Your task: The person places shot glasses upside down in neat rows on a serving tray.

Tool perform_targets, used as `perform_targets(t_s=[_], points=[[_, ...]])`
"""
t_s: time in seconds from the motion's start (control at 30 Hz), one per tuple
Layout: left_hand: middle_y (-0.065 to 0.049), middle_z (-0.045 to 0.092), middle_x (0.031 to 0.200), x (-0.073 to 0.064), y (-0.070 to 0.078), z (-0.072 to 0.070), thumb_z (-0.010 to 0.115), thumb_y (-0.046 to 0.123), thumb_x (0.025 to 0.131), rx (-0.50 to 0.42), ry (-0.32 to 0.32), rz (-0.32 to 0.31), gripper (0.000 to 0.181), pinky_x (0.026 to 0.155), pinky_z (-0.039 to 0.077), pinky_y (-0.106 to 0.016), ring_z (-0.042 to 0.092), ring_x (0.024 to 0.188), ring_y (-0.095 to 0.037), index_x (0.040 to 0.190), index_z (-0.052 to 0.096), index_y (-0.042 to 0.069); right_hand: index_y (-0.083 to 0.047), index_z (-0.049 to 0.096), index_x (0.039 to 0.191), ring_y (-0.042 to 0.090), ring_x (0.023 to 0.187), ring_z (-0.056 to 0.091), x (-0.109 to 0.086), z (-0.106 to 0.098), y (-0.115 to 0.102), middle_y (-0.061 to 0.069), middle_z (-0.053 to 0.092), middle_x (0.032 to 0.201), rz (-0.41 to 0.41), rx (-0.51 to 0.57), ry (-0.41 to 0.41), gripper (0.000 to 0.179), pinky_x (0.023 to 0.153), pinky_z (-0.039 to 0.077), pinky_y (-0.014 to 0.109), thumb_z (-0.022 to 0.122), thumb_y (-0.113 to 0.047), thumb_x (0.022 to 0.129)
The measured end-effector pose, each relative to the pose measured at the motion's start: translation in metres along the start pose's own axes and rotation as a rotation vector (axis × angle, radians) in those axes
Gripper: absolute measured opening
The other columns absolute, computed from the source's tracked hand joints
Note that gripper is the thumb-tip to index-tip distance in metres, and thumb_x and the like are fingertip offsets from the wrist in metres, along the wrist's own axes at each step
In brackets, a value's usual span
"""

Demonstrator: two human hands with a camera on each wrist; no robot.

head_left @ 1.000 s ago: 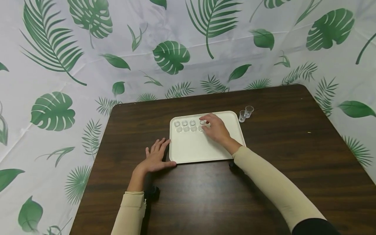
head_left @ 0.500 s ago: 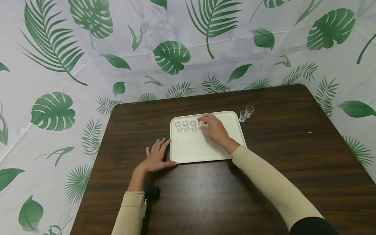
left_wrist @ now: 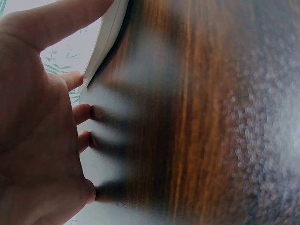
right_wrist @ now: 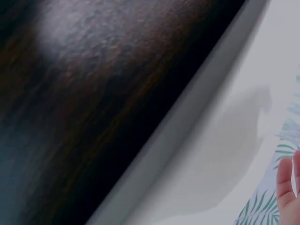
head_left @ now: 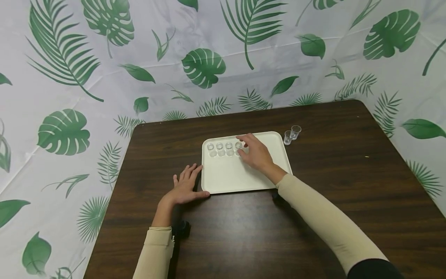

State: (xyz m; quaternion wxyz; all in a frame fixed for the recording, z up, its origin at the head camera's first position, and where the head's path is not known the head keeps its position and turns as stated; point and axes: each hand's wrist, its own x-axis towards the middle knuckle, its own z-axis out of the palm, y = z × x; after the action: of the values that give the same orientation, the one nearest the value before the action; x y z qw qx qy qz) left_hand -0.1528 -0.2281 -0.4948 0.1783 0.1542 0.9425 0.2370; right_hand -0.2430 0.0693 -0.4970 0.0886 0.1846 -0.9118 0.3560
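Note:
A row of several small clear shot glasses point(head_left: 219, 147) stands along the back left part of the cream tray point(head_left: 223, 174). At the right end of that row, my right hand point(head_left: 257, 154) has its thumb and index finger parted around the last shot glass point(head_left: 238, 145), apparently without gripping it. Lower parts of this glass are partly hidden by the thumb. Flat and spread, my left hand point(head_left: 184, 188) rests on the table at the tray's left side, thumb and index finger against the rim. In the left wrist view, the left hand point(left_wrist: 42, 122) shows spread fingers; the right wrist view shows only fingertips point(right_wrist: 285, 180).
Two more shot glasses point(head_left: 287, 137) stand close together on the dark wooden table point(head_left: 331, 162), just right of the tray's back corner. Behind the table hangs a white cloth point(head_left: 156, 85) with green leaf prints.
My right hand moved the last shot glass slightly left toward the row, then its fingers parted from it. The left hand stays in place.

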Motion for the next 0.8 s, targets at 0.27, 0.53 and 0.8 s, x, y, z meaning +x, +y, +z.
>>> perform_targets(t_s=[0.27,0.53,0.8], points=[[-0.014,0.007,0.163,0.002,-0.002,0.001,0.069,0.061,0.082,-0.004,0.002,0.002,0.101,0.103,-0.003,-0.075,-0.003,0.148,-0.036,0.158,0.015,0.021,-0.011,0.065,0.124,0.027,0.09,0.061,-0.003,-0.015,0.007,0.007,0.061,0.11,-0.007,0.072,0.151,0.036,0.07,0.044,0.039,0.071,-0.015,0.089],[-0.013,0.006,0.163,0.002,-0.001,-0.001,0.068,0.062,0.082,-0.003,-0.007,-0.004,0.102,0.103,-0.004,-0.074,-0.004,0.148,-0.035,0.158,0.014,0.022,-0.006,0.07,0.111,0.023,0.075,0.058,-0.004,-0.045,0.02,0.008,0.062,0.098,0.08,0.175,0.412,0.024,0.068,0.04,0.033,0.07,-0.01,0.088],[-0.014,0.006,0.163,0.001,-0.001,0.0,0.069,0.061,0.082,-0.004,-0.009,-0.001,0.102,0.103,-0.004,-0.074,-0.004,0.148,-0.035,0.158,0.014,0.021,-0.002,0.069,0.105,0.011,0.068,0.048,-0.009,-0.08,0.045,0.012,0.056,0.093,0.228,0.273,0.675,0.018,0.067,0.037,0.022,0.065,-0.008,0.089]])
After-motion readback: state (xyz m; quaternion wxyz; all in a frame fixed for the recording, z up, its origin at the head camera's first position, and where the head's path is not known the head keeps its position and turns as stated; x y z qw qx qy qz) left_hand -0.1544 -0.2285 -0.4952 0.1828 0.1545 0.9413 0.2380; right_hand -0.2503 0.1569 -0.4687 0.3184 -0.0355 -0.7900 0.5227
